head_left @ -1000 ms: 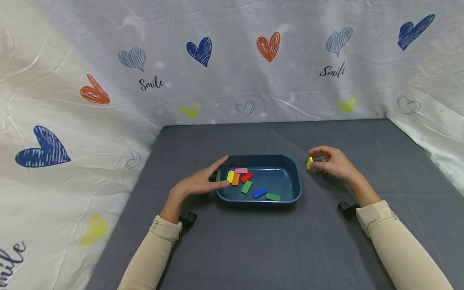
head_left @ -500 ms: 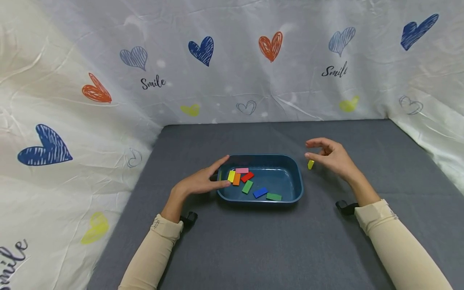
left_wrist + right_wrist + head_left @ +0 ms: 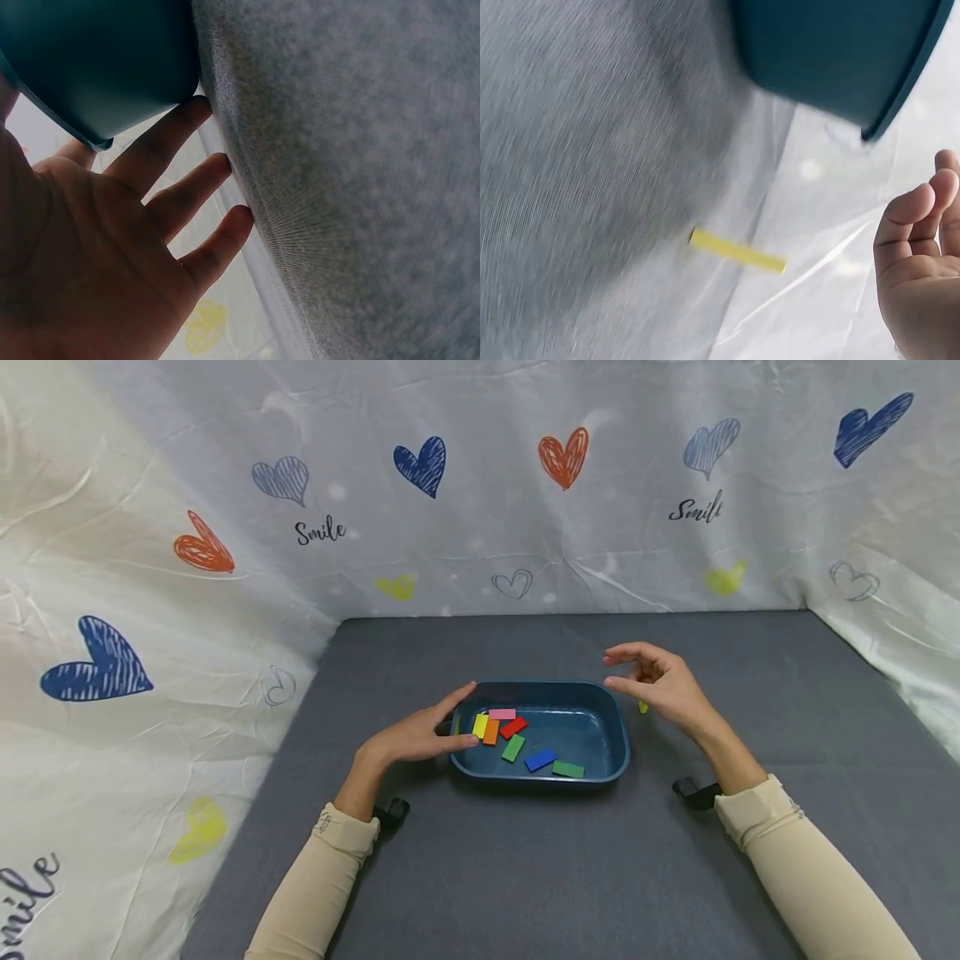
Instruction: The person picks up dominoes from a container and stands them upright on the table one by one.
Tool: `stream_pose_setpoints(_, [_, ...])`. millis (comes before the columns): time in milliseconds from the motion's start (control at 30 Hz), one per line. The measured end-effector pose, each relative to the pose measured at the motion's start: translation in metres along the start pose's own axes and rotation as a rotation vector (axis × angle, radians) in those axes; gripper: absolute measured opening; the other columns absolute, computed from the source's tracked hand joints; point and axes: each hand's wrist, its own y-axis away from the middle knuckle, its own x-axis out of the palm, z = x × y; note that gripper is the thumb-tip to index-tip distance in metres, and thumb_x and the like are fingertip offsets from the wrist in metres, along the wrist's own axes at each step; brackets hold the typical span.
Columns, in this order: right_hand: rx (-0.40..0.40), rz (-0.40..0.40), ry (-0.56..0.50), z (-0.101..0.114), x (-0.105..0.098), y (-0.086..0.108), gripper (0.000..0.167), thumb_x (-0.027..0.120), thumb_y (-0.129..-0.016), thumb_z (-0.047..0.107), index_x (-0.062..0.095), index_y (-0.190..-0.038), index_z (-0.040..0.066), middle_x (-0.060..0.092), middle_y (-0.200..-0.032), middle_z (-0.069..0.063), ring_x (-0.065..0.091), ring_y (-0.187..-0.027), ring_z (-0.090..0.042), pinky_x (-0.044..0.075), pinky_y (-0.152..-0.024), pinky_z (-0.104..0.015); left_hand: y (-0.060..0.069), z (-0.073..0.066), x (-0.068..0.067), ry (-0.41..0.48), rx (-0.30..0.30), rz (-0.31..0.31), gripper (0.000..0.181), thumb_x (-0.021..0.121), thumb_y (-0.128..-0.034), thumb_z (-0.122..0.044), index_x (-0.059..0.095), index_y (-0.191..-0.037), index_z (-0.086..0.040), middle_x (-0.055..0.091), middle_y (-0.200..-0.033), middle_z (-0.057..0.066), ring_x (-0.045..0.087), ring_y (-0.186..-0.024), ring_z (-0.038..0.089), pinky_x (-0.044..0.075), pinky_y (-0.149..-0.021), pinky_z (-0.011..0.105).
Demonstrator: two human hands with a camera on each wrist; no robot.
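Note:
A dark blue rectangular tray [image 3: 553, 779] rests on the grey cloth. Spread fingers of my left hand [image 3: 408, 735] touch its left end, the thumb reaching over the rim; in the left wrist view the other fingers lie along its outer wall. Inside are several small flat blocks: a yellow block [image 3: 480, 726], an orange block [image 3: 491, 732], a pink block [image 3: 502, 714], a red block [image 3: 513, 727], a blue block [image 3: 540, 760] and two green ones. My right hand [image 3: 663, 685] hovers by the tray's right end, holding nothing. Beyond it another yellow block [image 3: 737, 251] stands upright on the cloth.
The grey cloth [image 3: 480, 868] covers the table around the tray. A white curtain [image 3: 465, 527] with printed hearts hangs behind and at the sides. Dark straps [image 3: 697, 793] are on both wrists.
My right hand has let go of the yellow block, leaving it standing on the cloth, and has moved left towards the tray. My left hand stays at the tray's left end.

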Motion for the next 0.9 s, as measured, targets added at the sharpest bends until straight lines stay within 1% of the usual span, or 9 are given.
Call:
stream_pose_setpoints(100, [-0.022,0.025,-0.018,0.004,0.01,-0.002,0.041,0.075,-0.093,0.012,0.063,-0.132,0.006,0.067,-0.126,0.001,0.057,-0.074,-0.018,0.046,-0.058,-0.032,0.001,0.0,0.0,0.004,0.008,0.001,0.089,0.064,-0.0896,-0.066,0.006,-0.157,-0.058,0.014,-0.172,-0.005,0.028,-0.154,0.034,0.029,-0.119,0.067])
stream_pose_setpoints(267, [-0.027,0.067,-0.04,0.007,0.027,-0.008,0.041,0.076,-0.093,0.013,0.064,-0.131,0.005,0.069,-0.121,0.007,0.057,-0.075,-0.014,0.052,-0.067,-0.031,0.002,-0.002,0.0,0.008,0.014,0.001,0.089,0.064,-0.0903,-0.065,0.006,-0.157,-0.057,0.014,-0.172,-0.006,0.029,-0.154,0.034,0.029,-0.119,0.067])
stream_pose_setpoints(367, [-0.029,0.093,-0.042,0.008,0.038,-0.011,0.04,0.076,-0.092,0.012,0.064,-0.13,0.005,0.07,-0.117,0.012,0.057,-0.076,-0.014,0.053,-0.067,-0.031,0.002,-0.003,0.0,0.008,0.007,0.004,0.09,0.064,-0.0901,-0.065,0.005,-0.157,-0.057,0.013,-0.172,-0.005,0.031,-0.153,0.035,0.029,-0.119,0.066])
stream_pose_setpoints(533, [-0.033,0.136,-0.049,0.009,0.054,-0.015,0.039,0.077,-0.091,0.012,0.066,-0.129,0.008,0.069,-0.117,0.011,0.056,-0.075,-0.016,0.051,-0.065,-0.027,0.002,-0.002,0.001,0.011,-0.002,0.008,0.09,0.064,-0.0899,-0.066,0.006,-0.158,-0.056,0.014,-0.172,-0.003,0.033,-0.151,0.037,0.031,-0.118,0.066])
stream_pose_setpoints(633, [-0.032,0.168,-0.056,0.011,0.062,-0.018,0.039,0.078,-0.091,0.012,0.067,-0.128,0.006,0.069,-0.118,0.007,0.055,-0.075,-0.019,0.05,-0.065,-0.027,0.002,-0.001,0.0,0.013,-0.009,0.009,0.09,0.064,-0.0895,-0.066,0.006,-0.158,-0.056,0.015,-0.172,-0.003,0.034,-0.151,0.037,0.031,-0.118,0.065])
stream_pose_setpoints(767, [-0.02,0.198,-0.032,0.01,0.072,-0.021,0.038,0.078,-0.091,0.014,0.068,-0.126,0.007,0.068,-0.121,-0.009,0.054,-0.075,-0.023,0.049,-0.065,-0.026,0.002,-0.001,0.0,0.018,-0.017,0.012,0.09,0.064,-0.0889,-0.067,0.006,-0.157,-0.057,0.015,-0.172,-0.002,0.033,-0.151,0.036,0.031,-0.118,0.065])
stream_pose_setpoints(867, [-0.007,0.214,0.0,0.006,0.078,-0.021,0.035,0.079,-0.091,0.015,0.07,-0.124,0.009,0.066,-0.122,-0.02,0.053,-0.075,-0.023,0.046,-0.064,-0.026,0.001,-0.001,0.0,0.02,-0.019,0.013,0.09,0.064,-0.0885,-0.068,0.006,-0.157,-0.058,0.016,-0.171,-0.002,0.033,-0.15,0.035,0.032,-0.118,0.064])
stream_pose_setpoints(900, [0.0,0.222,0.007,0.005,0.08,-0.021,0.035,0.079,-0.091,0.015,0.07,-0.123,0.008,0.066,-0.123,-0.021,0.053,-0.075,-0.022,0.045,-0.064,-0.026,0.002,-0.001,0.001,0.021,-0.019,0.014,0.09,0.064,-0.0885,-0.068,0.006,-0.157,-0.058,0.015,-0.172,-0.003,0.032,-0.151,0.035,0.031,-0.119,0.064])
